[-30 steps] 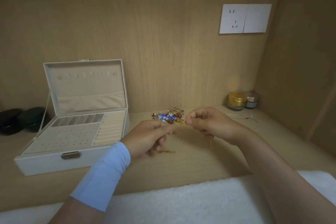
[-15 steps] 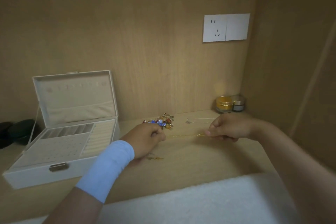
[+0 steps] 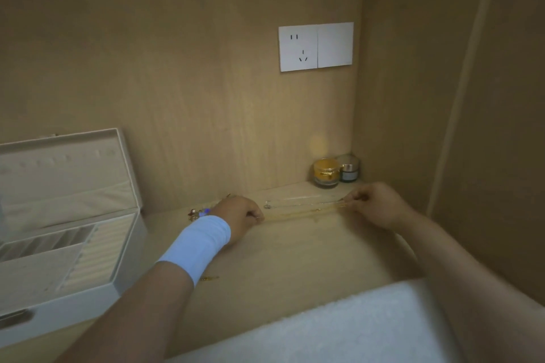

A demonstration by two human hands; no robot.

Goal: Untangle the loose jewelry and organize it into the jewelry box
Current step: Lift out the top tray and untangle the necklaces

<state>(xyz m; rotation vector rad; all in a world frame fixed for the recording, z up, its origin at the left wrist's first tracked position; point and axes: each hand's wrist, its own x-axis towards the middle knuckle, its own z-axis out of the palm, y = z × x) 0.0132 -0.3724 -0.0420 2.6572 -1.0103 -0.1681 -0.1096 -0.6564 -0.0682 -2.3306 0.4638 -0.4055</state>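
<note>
A thin gold chain (image 3: 303, 211) is stretched low over the wooden shelf between my hands. My left hand (image 3: 240, 216), with a light-blue wristband, pinches its left end. My right hand (image 3: 373, 203) pinches its right end near the back corner. The tangled pile of beaded jewelry (image 3: 198, 213) lies behind my left wrist, mostly hidden. A silver chain (image 3: 290, 200) lies just behind the gold one. A small gold piece (image 3: 210, 277) lies by my left forearm. The white jewelry box (image 3: 112, 244) stands open at the left, lid upright.
Two small jars, one gold (image 3: 326, 171) and one silver-lidded (image 3: 349, 168), stand in the back right corner. A wall socket (image 3: 315, 46) is on the back panel. A white towel (image 3: 324, 330) covers the near edge. A wooden side wall closes the right.
My hands have drawn apart, the right one going far right, and the gold chain is now pulled out straight. The view has swung right, so the box sits further left.
</note>
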